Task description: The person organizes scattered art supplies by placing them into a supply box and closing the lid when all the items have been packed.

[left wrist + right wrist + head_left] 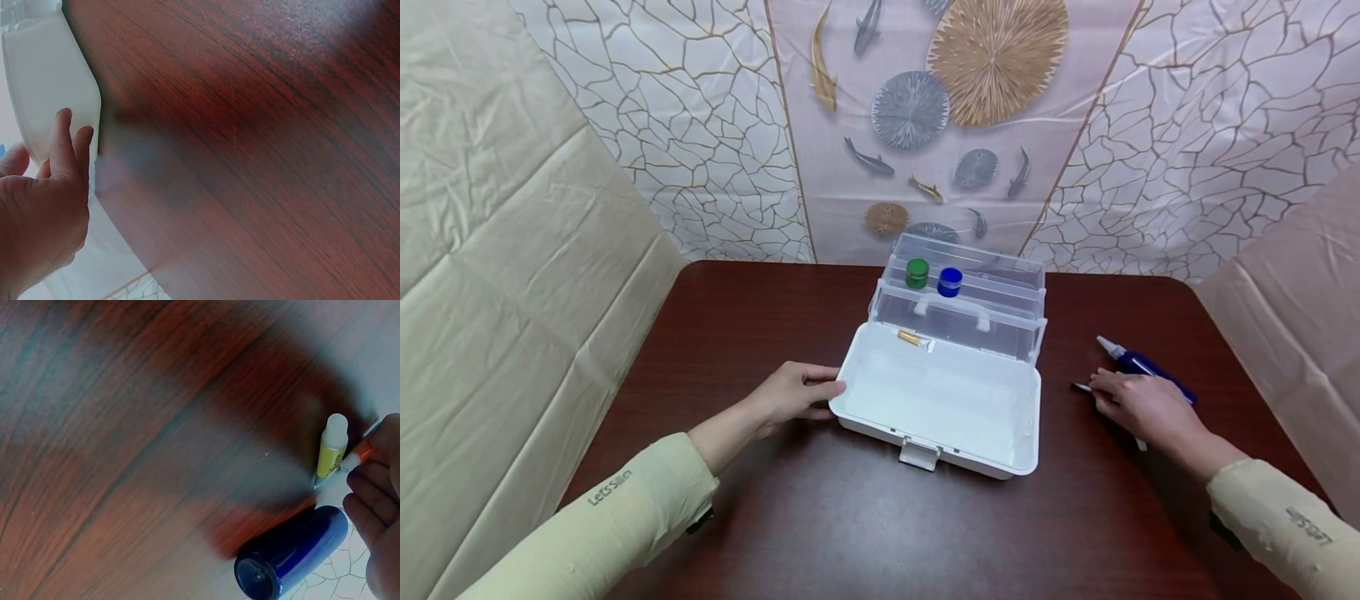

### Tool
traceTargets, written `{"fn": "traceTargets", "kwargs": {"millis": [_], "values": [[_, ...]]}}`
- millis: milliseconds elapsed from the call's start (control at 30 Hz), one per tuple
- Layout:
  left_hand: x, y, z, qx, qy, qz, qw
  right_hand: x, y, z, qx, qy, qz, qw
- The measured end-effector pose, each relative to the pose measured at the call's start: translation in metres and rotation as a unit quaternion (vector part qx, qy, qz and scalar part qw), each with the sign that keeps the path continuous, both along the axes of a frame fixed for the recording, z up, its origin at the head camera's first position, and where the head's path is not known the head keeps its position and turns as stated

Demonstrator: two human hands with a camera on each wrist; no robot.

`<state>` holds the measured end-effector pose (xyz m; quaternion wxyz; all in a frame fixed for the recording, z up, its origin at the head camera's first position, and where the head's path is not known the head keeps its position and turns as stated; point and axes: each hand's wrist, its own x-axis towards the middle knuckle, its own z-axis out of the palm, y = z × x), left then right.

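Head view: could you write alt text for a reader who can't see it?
A person's left hand holds the left edge of an open white box on a dark wooden table, while the right hand is at a slim item beside a blue bottle. A green jar and a blue jar sit in its raised clear tray.

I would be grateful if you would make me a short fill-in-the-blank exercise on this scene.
1. The box base touched by the left hand is ____ in colour.
2. The clear tray holds ____ jars.
3. In the head view, the green jar stands to the ____ of the blue jar.
4. The hand nearest the blue bottle is the person's ____ one.

Missing words: white; two; left; right.
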<state>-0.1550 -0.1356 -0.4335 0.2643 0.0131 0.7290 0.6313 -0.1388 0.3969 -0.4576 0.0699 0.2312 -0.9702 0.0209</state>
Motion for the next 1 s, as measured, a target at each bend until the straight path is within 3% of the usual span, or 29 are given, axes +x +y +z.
{"fn": "traceTargets", "kwargs": {"millis": [167, 400, 667, 1000], "values": [[-0.001, 0.0, 0.0, -0.002, -0.001, -0.001, 1.0, 0.001, 0.001, 0.002, -0.01, 0.01, 0.01, 1.0], [-0.001, 0.0, 0.0, -0.003, 0.0, 0.0, 1.0, -0.003, -0.003, 0.012, -0.034, 0.065, 0.025, 0.997], [0.0, -0.001, 0.0, -0.001, 0.001, -0.001, 1.0, -0.008, -0.016, 0.03, -0.064, 0.125, 0.048, 0.989], [0.0, -0.001, 0.0, 0.0, 0.0, -0.002, 1.0, -0.011, -0.04, 0.059, -0.063, 0.148, 0.067, 0.985]]}}
